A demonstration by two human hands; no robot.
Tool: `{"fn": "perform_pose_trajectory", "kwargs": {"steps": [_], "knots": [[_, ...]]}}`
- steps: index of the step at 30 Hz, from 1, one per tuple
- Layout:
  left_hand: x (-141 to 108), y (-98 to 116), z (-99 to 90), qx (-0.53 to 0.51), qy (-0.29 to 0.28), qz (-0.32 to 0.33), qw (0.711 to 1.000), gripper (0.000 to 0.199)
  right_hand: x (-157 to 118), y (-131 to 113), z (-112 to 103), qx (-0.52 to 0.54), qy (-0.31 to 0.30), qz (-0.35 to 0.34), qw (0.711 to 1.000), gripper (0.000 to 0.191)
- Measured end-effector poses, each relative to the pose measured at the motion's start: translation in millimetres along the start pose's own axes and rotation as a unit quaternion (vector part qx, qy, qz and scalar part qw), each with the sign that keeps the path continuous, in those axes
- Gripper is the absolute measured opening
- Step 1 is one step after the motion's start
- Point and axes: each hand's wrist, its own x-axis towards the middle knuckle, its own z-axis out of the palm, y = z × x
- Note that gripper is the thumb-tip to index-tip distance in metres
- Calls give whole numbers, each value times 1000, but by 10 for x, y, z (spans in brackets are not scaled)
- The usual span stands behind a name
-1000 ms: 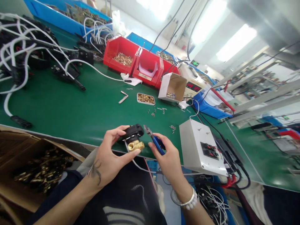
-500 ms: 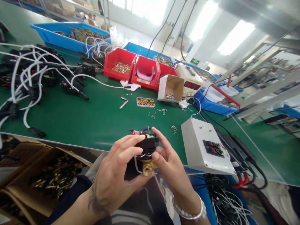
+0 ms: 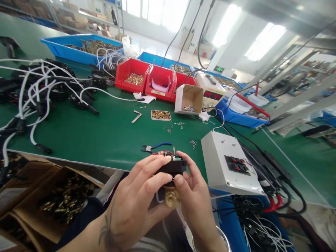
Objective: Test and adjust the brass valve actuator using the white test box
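Note:
Between my two hands is a black motor unit on a brass valve body, a motorized valve (image 3: 175, 167), held over the table's front edge. Its top is uncovered, with a green circuit board and red wire showing. The brass port (image 3: 171, 198) points toward me underneath. My left hand (image 3: 139, 189) grips the unit from the left, fingers over the black housing and thumb low near the brass. My right hand (image 3: 195, 189) holds the right side, thumb on the front and index finger at the top back corner. Just beyond lie blue-handled cutting pliers (image 3: 157, 145).
Several red bins (image 3: 131, 75), a cardboard box (image 3: 189, 99) and a small tray of brass parts (image 3: 160, 115) stand behind. White cables (image 3: 39, 94) with black units crowd the left. A grey control box (image 3: 231, 164) stands right. Loose screws (image 3: 193, 143) lie nearby.
Both hands and the valve have shifted slightly right and down in view. The pliers behind them show more fully now. The grip looks much the same.

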Motion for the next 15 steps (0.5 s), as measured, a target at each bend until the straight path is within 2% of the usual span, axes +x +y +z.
{"fn": "perform_pose_trajectory", "kwargs": {"steps": [2, 3, 4, 5, 6, 7, 8, 9, 10, 11, 13, 15], "knots": [[-8, -3, 29, -85, 28, -68, 994, 55, 3, 34, -47, 9, 5, 5, 1000, 60], [-4, -12, 47, -151, 55, -142, 977, 60, 1, 48, -65, 15, 9, 2, 1000, 61], [8, -28, 65, -233, 76, -236, 940, 61, -4, 55, -80, 14, 13, -3, 1000, 62], [25, -49, 86, -322, 78, -335, 882, 60, -8, 45, -95, -1, 14, -5, 1000, 65], [45, -73, 109, -408, 55, -418, 810, 58, -9, 13, -112, -34, 9, 0, 999, 68], [63, -98, 135, -478, 22, -474, 739, 56, -3, -50, -138, -88, -6, 14, 996, 72], [75, -118, 164, -528, -9, -506, 682, 54, 15, -146, -179, -165, -26, 34, 985, 74], [79, -132, 194, -555, -26, -522, 647, 51, 52, -276, -242, -254, -45, 51, 965, 73], [73, -137, 224, -564, -27, -530, 633, 48, 111, -435, -333, -348, -61, 60, 933, 69], [59, -132, 252, -561, -16, -534, 632, 45, 196, -613, -454, -442, -57, 45, 894, 59], [21, -97, 292, -555, -5, -539, 633, 43, 433, -974, -783, -556, 27, -60, 829, 40], [-8, -45, 303, -558, -21, -537, 632, 48, 717, -1257, -1172, -597, 141, -156, 774, 38]]}}
